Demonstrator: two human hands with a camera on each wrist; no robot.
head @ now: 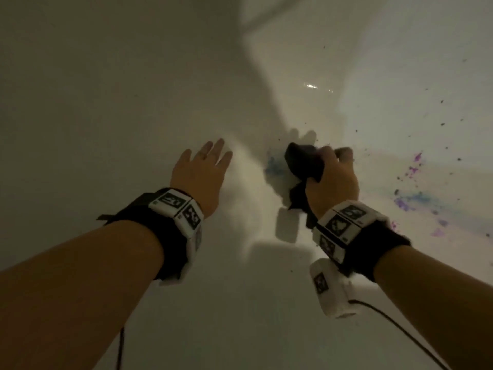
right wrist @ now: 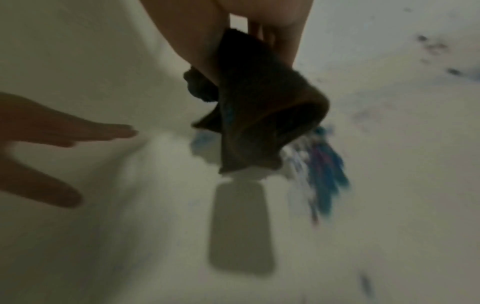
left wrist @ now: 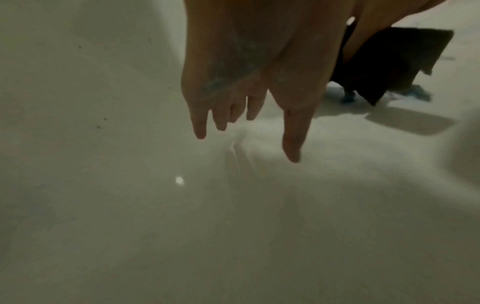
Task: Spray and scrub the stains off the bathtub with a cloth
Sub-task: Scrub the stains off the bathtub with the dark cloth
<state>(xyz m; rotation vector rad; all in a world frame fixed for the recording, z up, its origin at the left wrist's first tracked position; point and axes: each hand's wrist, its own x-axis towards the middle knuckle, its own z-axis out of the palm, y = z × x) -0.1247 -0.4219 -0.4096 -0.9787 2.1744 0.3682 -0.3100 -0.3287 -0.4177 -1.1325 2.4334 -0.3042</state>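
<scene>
My right hand (head: 332,169) grips a dark cloth (head: 302,162) and holds it against the white bathtub (head: 133,89) where the floor meets the wall. A smeared blue stain (head: 272,166) lies just left of the cloth. In the right wrist view the cloth (right wrist: 259,115) hangs bunched from the fingers, with blue and purple streaks (right wrist: 324,174) beside it. My left hand (head: 202,169) is spread flat with straight fingers on the tub surface, left of the cloth. The left wrist view shows the left hand's fingers (left wrist: 293,144) straight, and the cloth (left wrist: 389,61) at the upper right.
Purple and blue stains (head: 410,198) and dark specks (head: 442,124) spread over the tub surface to the right. A white sensor unit (head: 330,287) with a black cable hangs under my right wrist. No spray bottle is in view.
</scene>
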